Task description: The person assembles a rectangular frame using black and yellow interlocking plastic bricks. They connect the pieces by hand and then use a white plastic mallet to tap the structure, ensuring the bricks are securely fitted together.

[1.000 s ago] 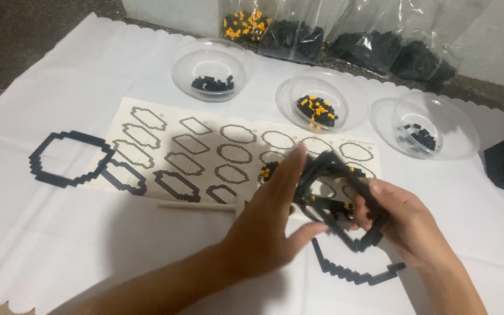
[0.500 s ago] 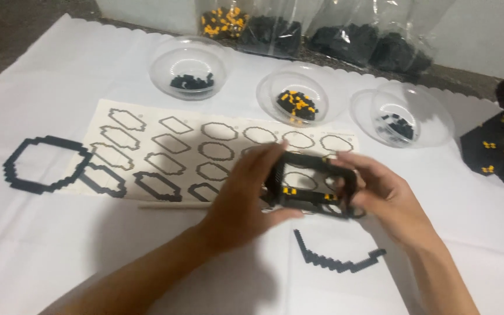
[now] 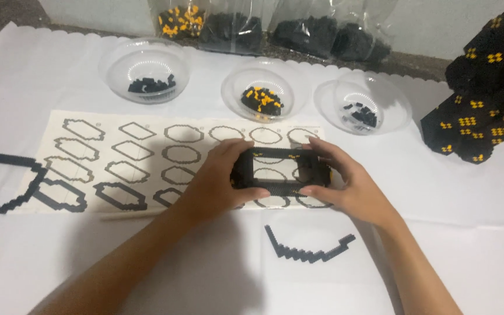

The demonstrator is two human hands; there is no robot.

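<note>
Squarely between both hands (image 3: 223, 181), knobbly black brick ring (image 3: 280, 171), hollow-centred.

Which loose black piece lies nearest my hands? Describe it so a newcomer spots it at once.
Start at the printed outline sheet on the white cloth. Just below it, under the right hand, lies a black brick strip. Unlike the closed rings at far left, it is an open, shallow curve.

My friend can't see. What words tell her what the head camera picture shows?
Two hands, the left hand and right hand, hold a black brick ring above a pattern sheet. Three clear bowls of small bricks sit behind on a white cloth.
</note>
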